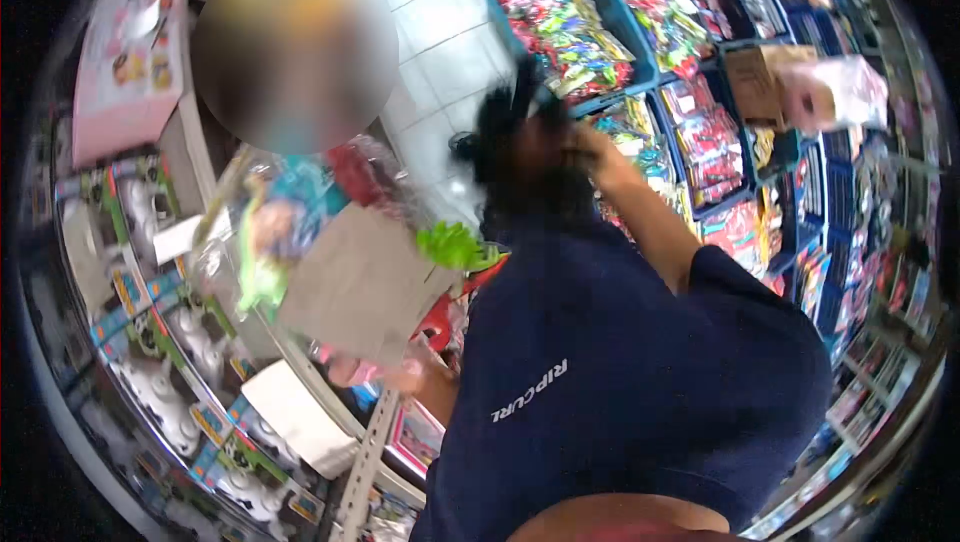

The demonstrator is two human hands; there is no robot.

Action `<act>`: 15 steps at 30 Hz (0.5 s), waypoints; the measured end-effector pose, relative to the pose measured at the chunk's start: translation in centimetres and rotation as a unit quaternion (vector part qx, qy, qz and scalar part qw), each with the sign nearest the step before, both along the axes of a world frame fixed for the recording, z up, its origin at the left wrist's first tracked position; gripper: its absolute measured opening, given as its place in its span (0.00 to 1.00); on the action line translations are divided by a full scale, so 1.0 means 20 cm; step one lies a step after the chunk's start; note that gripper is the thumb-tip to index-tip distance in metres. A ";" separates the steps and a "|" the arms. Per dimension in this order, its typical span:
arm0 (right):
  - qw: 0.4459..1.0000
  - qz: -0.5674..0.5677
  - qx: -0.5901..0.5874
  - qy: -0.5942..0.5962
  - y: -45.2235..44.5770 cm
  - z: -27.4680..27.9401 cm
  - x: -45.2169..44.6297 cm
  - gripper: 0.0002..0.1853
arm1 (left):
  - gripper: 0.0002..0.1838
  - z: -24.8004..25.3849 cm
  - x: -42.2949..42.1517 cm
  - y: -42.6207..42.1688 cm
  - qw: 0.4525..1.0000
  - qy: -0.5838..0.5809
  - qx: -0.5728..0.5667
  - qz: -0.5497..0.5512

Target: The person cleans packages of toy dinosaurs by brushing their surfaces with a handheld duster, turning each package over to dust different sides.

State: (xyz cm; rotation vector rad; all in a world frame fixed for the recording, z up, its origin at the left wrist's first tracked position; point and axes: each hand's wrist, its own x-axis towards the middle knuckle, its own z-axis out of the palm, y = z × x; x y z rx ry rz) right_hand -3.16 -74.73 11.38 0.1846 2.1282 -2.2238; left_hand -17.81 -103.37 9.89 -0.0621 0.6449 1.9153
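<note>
At the left of my navy shirt, my left hand [385, 372] is closed at the lower edge of a grey-brown cardboard sheet [355, 282]. Crinkled clear plastic with teal, pink and green contents [285, 207] lies against the sheet's upper left side. A bright green leafy-looking piece [447, 245] shows by its right corner. My right hand [592, 145] is beside a dark, fluffy-edged shape [515, 147], too smeared to name. Motion blur hides the fingers of that hand, and I cannot tell whether it holds the shape.
A teal basket [640, 37] of colourful small packets stands on pale floor tiles [440, 22]. More blue baskets line the right, with a brown carton [755, 82] among them. Boxed goods fill metal shelving [370, 462] at left, near a pink box [130, 72]. A round blur masks the upper left.
</note>
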 end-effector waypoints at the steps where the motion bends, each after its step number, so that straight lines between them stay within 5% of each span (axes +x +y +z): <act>1: 0.993 -0.061 -0.093 0.046 -0.08 -0.14 0.07 0.20 | 0.23 -0.03 -0.01 0.02 1.000 0.019 0.000 -0.022; 3: 0.943 -0.136 -0.300 0.046 -0.25 -0.27 0.11 0.18 | 0.22 -0.09 0.00 0.06 0.996 0.053 -0.001 -0.066; 4: 0.876 -0.222 -0.426 0.048 -0.32 -0.19 0.14 0.19 | 0.22 -0.12 0.01 0.09 0.994 0.072 -0.002 -0.087; 5: 0.874 -0.237 -0.421 0.057 -0.34 -0.20 0.19 0.19 | 0.22 -0.24 0.00 0.12 0.992 0.073 0.005 -0.104; 7: 0.760 -0.411 -0.502 -0.035 -0.36 -0.28 0.27 0.20 | 0.21 -0.53 -0.02 0.21 0.958 -0.045 -0.281 0.038; 8: 0.723 -0.480 -0.494 -0.049 -0.35 -0.29 0.29 0.19 | 0.20 -0.41 0.03 0.34 0.974 0.022 -0.205 -0.092; 9: 0.718 -0.489 -0.494 -0.037 -0.32 -0.33 0.34 0.19 | 0.19 -0.28 0.11 0.47 0.964 0.087 -0.124 -0.218; 11: 0.800 -0.459 -0.383 -0.042 -0.25 -0.43 0.43 0.17 | 0.18 -0.33 0.14 0.69 0.951 0.062 -0.080 -0.291; 13: 0.754 -0.529 -0.383 -0.073 -0.18 -0.39 0.48 0.14 | 0.18 -0.39 0.17 0.88 0.931 0.034 -0.046 -0.360; 15: 0.787 -0.504 -0.345 -0.091 -0.06 -0.49 0.55 0.15 | 0.17 -0.49 0.19 1.09 0.879 0.135 -0.285 -0.358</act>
